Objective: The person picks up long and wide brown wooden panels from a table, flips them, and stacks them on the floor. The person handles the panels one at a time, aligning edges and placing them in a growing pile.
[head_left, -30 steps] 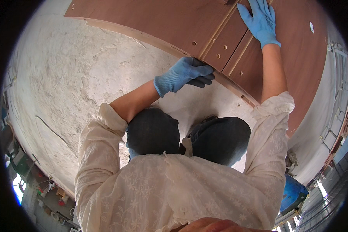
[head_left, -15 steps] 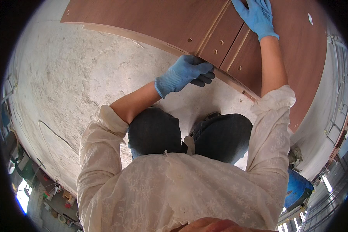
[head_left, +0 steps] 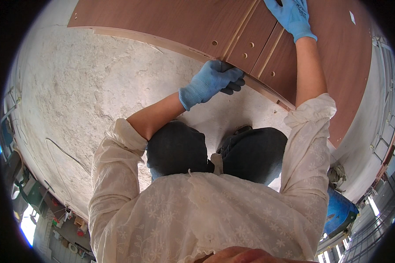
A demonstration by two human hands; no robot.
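Note:
Reddish-brown wood panels [head_left: 180, 26] with round holes lie side by side, pale grooves running along their seams. At their near edge is my left hand [head_left: 213, 82], in a blue glove with dark-coated fingertips. Its fingers are curled and closed against the edge of a narrow panel [head_left: 243, 52], partly hidden by it. Farther right, my right hand [head_left: 294, 19], also gloved in blue, rests on the panels beside a seam, its thumb and fingers apart. The top of the picture cuts off its fingertips.
Rough pale concrete floor [head_left: 105, 74] spreads to the left, with a thin cable [head_left: 68, 155] on it. My bent knees [head_left: 177, 147] are close below the panel edge. Metal racks [head_left: 384, 101] stand at the far right, and a blue container [head_left: 338, 212] sits at the lower right.
My right hand has shifted slightly toward the top, and its thumb stands further from the fingers. The dark gap at the seam near it looks narrower. My left hand stays at the edge.

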